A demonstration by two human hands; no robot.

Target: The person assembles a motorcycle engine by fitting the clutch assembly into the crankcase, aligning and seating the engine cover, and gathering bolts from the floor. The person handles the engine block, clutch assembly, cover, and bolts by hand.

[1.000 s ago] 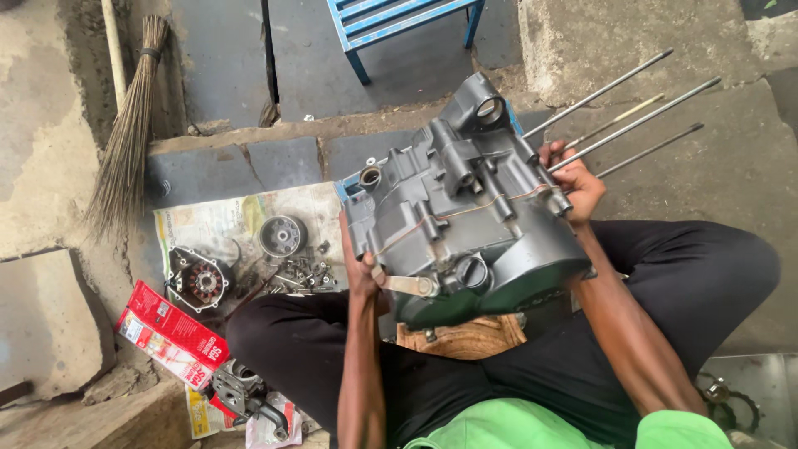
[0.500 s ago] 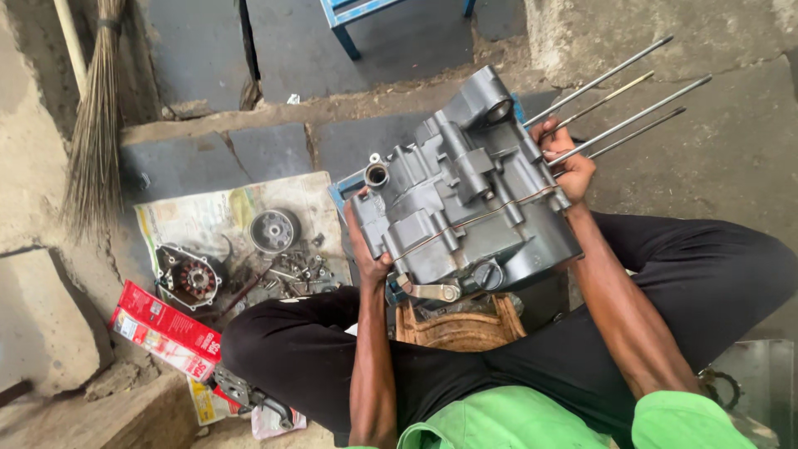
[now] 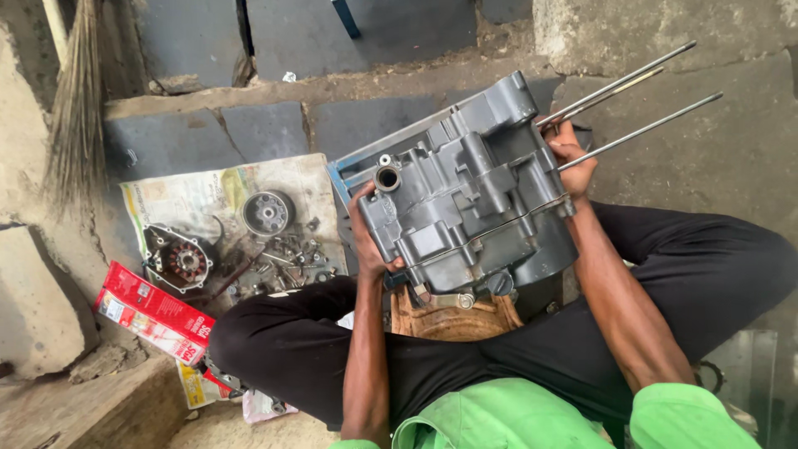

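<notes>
**Engine case held in both hands**

While I sit cross-legged on the floor, the grey engine crankcase (image 3: pixel 470 195) is tilted up off my lap, held between both hands. My left hand (image 3: pixel 370 241) is closed in a grip on its left edge, fingers wrapped round the casting just below the round open port (image 3: pixel 387 178). My right hand (image 3: pixel 572 158) grips the upper right side, right where the long steel studs (image 3: pixel 640 129) stick out and slant away to the upper right. Under the case, between my knees, lies a brown wooden block (image 3: pixel 453 320), partly hidden.

To my left a sheet of newspaper (image 3: pixel 204 195) is spread on the floor. On it rest a round clutch-like part (image 3: pixel 268 213), a stator plate with copper windings (image 3: pixel 179 259), and a scatter of small bolts and bits (image 3: pixel 291 258). A red carton (image 3: pixel 150 312) lies just beside my left knee. A broom (image 3: pixel 76 116) leans at the far left, well apart from the case.
</notes>
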